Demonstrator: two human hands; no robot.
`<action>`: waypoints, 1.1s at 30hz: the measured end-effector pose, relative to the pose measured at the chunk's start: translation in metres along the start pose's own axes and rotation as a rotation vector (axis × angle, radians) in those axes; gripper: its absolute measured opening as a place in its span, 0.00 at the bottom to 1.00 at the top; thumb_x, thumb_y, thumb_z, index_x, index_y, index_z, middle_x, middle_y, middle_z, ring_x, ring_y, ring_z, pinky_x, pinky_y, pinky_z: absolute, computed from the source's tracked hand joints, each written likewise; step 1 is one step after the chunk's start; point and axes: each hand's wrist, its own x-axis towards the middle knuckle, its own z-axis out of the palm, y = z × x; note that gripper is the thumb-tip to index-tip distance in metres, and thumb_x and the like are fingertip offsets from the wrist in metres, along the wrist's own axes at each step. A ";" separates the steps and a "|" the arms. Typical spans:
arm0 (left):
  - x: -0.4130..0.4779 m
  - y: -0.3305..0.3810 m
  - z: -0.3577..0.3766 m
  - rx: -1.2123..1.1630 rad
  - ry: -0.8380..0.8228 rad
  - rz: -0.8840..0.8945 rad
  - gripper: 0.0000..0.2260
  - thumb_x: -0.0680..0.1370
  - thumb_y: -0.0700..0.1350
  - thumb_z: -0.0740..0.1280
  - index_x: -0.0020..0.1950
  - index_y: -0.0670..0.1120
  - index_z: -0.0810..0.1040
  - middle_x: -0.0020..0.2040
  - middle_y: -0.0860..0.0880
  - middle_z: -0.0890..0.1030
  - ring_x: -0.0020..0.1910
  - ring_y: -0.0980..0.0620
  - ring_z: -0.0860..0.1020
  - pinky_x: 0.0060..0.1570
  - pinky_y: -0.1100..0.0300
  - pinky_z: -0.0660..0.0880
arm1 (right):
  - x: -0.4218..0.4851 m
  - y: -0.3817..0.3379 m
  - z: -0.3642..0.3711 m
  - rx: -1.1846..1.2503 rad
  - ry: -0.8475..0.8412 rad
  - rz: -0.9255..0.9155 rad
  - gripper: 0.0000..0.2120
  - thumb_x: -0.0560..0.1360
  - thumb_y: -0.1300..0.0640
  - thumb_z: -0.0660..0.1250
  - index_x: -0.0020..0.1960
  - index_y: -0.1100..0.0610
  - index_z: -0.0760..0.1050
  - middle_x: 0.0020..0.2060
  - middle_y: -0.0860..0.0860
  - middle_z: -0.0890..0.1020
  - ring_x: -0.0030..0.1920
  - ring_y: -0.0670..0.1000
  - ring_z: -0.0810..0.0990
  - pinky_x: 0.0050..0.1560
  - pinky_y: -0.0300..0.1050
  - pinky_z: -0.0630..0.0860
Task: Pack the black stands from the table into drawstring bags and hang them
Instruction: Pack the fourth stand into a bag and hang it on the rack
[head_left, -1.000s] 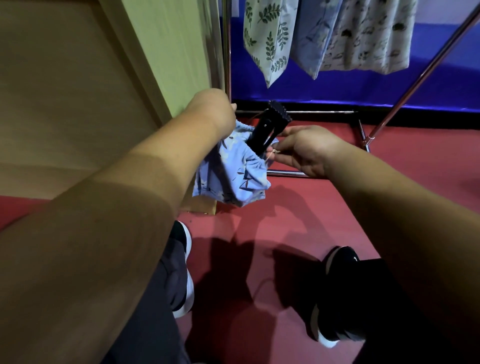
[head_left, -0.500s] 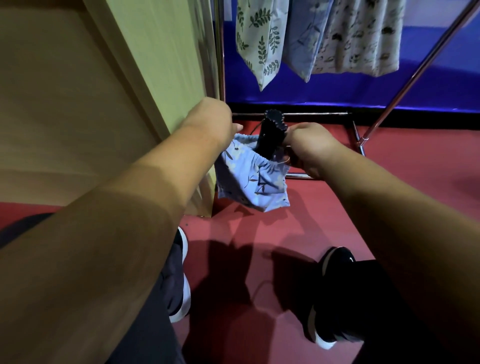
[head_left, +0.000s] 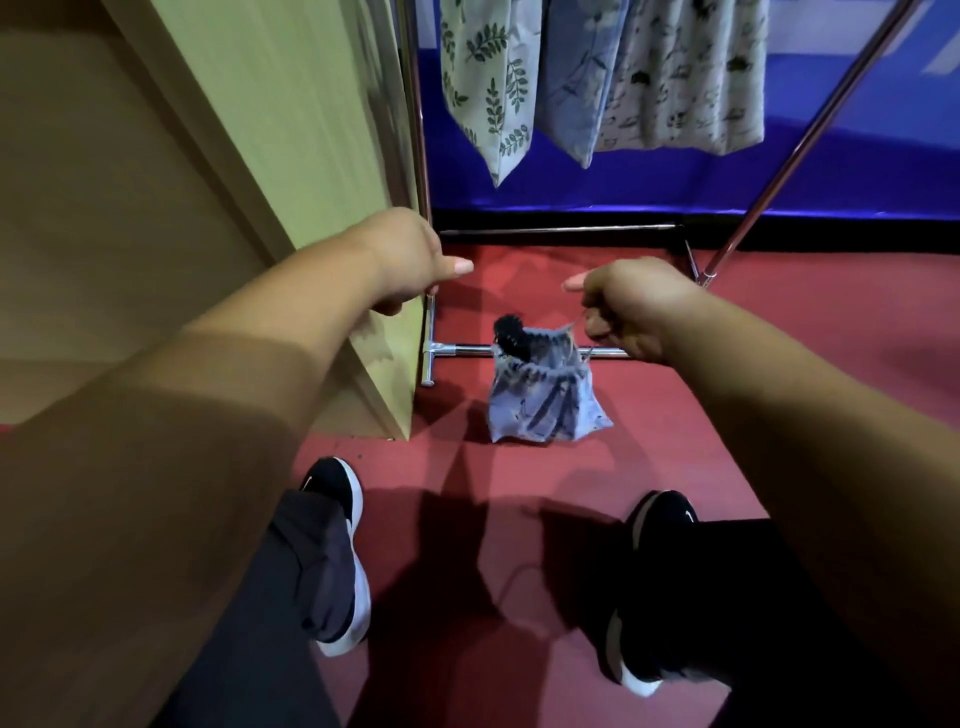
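Note:
A light blue patterned drawstring bag (head_left: 545, 405) hangs blurred above the red floor. The ridged top of a black stand (head_left: 511, 335) pokes out of its gathered mouth. My right hand (head_left: 628, 312) is closed on the bag's thin drawstring just above and to the right of the mouth. To the left and slightly higher, my left hand (head_left: 405, 260) is apart from the bag. Its fingers are curled and its thumb points right, and I see nothing in it.
Three filled patterned bags hang on a chrome rack: a leaf-print bag (head_left: 488, 88), a blue bag (head_left: 576, 78) and a white printed bag (head_left: 685, 73). The rack's upright (head_left: 415, 130) and foot bar (head_left: 467, 349) stand beside a wooden panel (head_left: 291, 156). My shoes (head_left: 337, 519) are below.
The bag has dropped from between both hands and now hangs lower from my right hand's drawstring. My left hand has let go and the two hands have spread apart.

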 end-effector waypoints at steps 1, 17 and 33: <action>-0.002 0.001 0.001 -0.006 -0.011 0.020 0.23 0.83 0.62 0.65 0.45 0.44 0.83 0.25 0.46 0.73 0.25 0.46 0.74 0.30 0.60 0.67 | -0.001 0.002 0.000 0.010 -0.022 0.018 0.14 0.78 0.73 0.57 0.56 0.68 0.80 0.33 0.52 0.65 0.26 0.48 0.59 0.24 0.39 0.57; -0.010 0.027 0.093 0.341 -0.443 0.101 0.23 0.82 0.54 0.71 0.71 0.40 0.78 0.65 0.43 0.83 0.48 0.46 0.78 0.47 0.58 0.76 | -0.022 -0.021 0.015 0.126 -0.242 0.042 0.17 0.76 0.70 0.53 0.60 0.66 0.75 0.34 0.50 0.60 0.26 0.46 0.55 0.23 0.38 0.53; -0.005 0.018 0.140 -0.894 -0.277 -0.196 0.20 0.80 0.34 0.71 0.63 0.53 0.68 0.54 0.41 0.83 0.39 0.44 0.82 0.41 0.50 0.83 | -0.054 -0.064 0.034 0.310 -0.354 0.039 0.16 0.76 0.69 0.53 0.58 0.65 0.75 0.34 0.50 0.62 0.26 0.45 0.54 0.21 0.37 0.54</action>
